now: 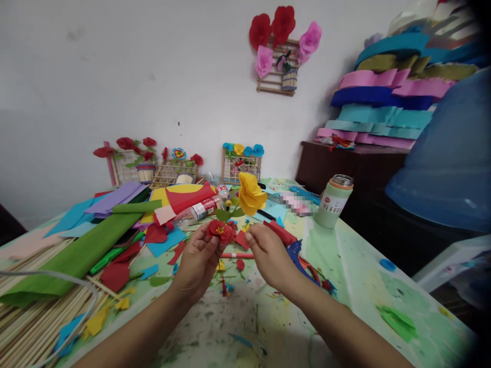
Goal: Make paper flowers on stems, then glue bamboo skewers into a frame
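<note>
Between the fingers of my left hand (199, 258) is a red paper flower (221, 231) with a yellow centre, its face turned up toward me. My right hand (270, 253) is closed in a pinch just right of the flower, at a small red paper piece (242, 239). The two hands are a short gap apart over the table. Behind them a yellow paper flower (251, 194) stands up with green leaves. Below the hands lie a red stick (238, 255) and a small red bud (240, 265). Blue-handled scissors (297, 255) lie partly hidden by my right wrist.
Sheets of coloured paper (115, 202), a green roll (76, 255) and thin wooden sticks (42, 322) cover the left side. A plastic bottle (203, 208) lies behind my left hand. A green thermos (333, 202) stands at right, near the table edge and a dark cabinet (345, 168).
</note>
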Available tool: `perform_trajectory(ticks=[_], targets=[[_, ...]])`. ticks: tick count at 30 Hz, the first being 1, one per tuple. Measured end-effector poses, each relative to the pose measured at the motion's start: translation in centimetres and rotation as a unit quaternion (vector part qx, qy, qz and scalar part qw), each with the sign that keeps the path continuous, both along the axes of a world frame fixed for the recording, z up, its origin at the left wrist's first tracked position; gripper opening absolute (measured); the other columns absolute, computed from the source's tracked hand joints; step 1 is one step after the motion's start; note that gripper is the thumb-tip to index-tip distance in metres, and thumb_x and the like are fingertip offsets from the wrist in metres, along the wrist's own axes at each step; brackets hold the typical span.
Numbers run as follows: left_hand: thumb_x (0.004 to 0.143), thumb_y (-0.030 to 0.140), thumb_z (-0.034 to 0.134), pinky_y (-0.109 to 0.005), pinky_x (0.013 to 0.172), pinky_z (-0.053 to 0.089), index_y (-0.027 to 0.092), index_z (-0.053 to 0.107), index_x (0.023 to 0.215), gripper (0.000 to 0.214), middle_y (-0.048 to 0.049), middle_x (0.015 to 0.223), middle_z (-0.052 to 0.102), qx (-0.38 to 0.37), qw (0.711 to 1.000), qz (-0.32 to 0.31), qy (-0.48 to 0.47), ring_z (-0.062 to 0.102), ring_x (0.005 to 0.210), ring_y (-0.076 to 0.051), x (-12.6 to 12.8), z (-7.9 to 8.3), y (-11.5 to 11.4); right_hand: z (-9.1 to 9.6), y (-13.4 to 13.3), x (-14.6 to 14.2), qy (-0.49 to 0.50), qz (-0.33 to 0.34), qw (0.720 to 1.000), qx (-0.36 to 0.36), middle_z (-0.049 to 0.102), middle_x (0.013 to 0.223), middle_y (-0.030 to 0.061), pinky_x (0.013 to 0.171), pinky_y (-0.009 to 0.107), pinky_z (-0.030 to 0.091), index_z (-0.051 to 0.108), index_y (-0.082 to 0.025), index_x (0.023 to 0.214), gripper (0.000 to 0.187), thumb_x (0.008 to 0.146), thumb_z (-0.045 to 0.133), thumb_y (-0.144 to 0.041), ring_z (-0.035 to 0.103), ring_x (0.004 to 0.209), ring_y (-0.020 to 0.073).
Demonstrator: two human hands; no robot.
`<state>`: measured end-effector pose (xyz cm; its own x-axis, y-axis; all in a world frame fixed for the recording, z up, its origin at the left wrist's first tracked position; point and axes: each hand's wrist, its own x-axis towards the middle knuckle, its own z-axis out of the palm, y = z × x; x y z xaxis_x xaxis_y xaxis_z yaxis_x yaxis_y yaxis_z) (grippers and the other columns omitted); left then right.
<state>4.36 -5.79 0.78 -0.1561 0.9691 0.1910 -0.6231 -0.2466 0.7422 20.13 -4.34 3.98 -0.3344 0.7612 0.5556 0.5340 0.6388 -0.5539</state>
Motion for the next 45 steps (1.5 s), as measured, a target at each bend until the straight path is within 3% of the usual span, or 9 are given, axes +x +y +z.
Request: perform_trajectory(ticks=[4,9,13,18,26,33,45], targets=[[0.063,0.02,0.078,-0.017,0.066,0.05,0.022,0.062,0.1,0.04,-0.0001,0.086,0.067,-0.016,1.0,-0.018,0.0,0.061,0.069,-0.008,0.2,-0.4,-0.1,-0.2,-0.1,-0.4,0.065,0.054,0.992,-0.09,0.04,0.058,-0.0029,0.052,0.023,0.03,0.036,-0.019,0.057,0.034,0.089,0.041,-0.03,0.039,0.057,0.0112],[0.06,0.021,0.08,-0.018,0.065,0.048,0.022,0.063,0.099,0.042,-0.001,0.086,0.068,0.004,0.999,-0.013,0.033,0.061,0.071,-0.01,0.5,-0.4,-0.4,-0.6,-0.3,-0.7,0.193,0.177,0.923,-0.283,0.042,0.057,-0.0034,0.05,0.023,0.032,0.05,-0.019,0.065,0.025,0.083,0.047,-0.036,0.04,0.052,0.0105],[0.06,0.022,0.079,-0.018,0.063,0.048,0.022,0.065,0.097,0.04,-0.0006,0.084,0.067,0.02,0.998,-0.002,0.068,0.06,0.069,-0.01,0.6,-0.3,-0.7,-0.4,-0.6,-0.8,0.252,0.191,0.89,-0.329,0.048,0.062,-0.0027,0.053,0.024,0.037,0.053,-0.018,0.07,0.012,0.075,0.053,-0.029,0.044,0.055,0.011],[0.061,0.024,0.079,-0.019,0.062,0.047,0.021,0.065,0.096,0.038,-0.0003,0.081,0.066,0.029,0.992,0.03,0.122,0.059,0.065,-0.01,0.6,-0.4,-0.8,0.0,-0.9,-0.7,0.259,0.162,0.9,-0.313,0.054,0.069,0.0001,0.064,0.028,0.039,0.052,-0.018,0.065,0.009,0.068,0.054,-0.027,0.048,0.067,0.0144],[0.062,0.027,0.078,-0.022,0.065,0.049,0.018,0.063,0.098,0.039,-0.003,0.082,0.067,0.034,0.986,0.031,0.161,0.061,0.072,-0.013,0.5,-1.0,-0.8,-1.1,-0.4,-0.5,0.248,0.123,0.902,-0.33,0.046,0.06,-0.0023,0.06,0.028,0.035,0.051,-0.019,0.062,0.012,0.07,0.053,-0.027,0.042,0.059,0.0132],[0.065,0.027,0.076,-0.021,0.067,0.049,0.02,0.063,0.099,0.037,-0.0013,0.083,0.065,0.034,0.985,0.04,0.165,0.06,0.073,-0.012,0.1,-1.3,-0.5,0.2,-0.6,-0.8,0.216,0.141,0.913,-0.316,0.048,0.065,-0.0019,0.064,0.027,0.036,0.053,-0.019,0.064,0.01,0.07,0.052,-0.027,0.044,0.066,0.0135],[0.059,0.023,0.08,-0.018,0.062,0.049,0.019,0.065,0.094,0.038,-0.0007,0.081,0.067,0.029,0.991,0.045,0.121,0.061,0.07,-0.011,0.3,-0.5,-0.4,0.0,-0.2,-0.4,0.137,0.101,0.959,-0.226,0.042,0.055,-0.0045,0.049,0.021,0.026,0.051,-0.018,0.063,0.011,0.072,0.045,-0.019,0.037,0.053,0.0096]])
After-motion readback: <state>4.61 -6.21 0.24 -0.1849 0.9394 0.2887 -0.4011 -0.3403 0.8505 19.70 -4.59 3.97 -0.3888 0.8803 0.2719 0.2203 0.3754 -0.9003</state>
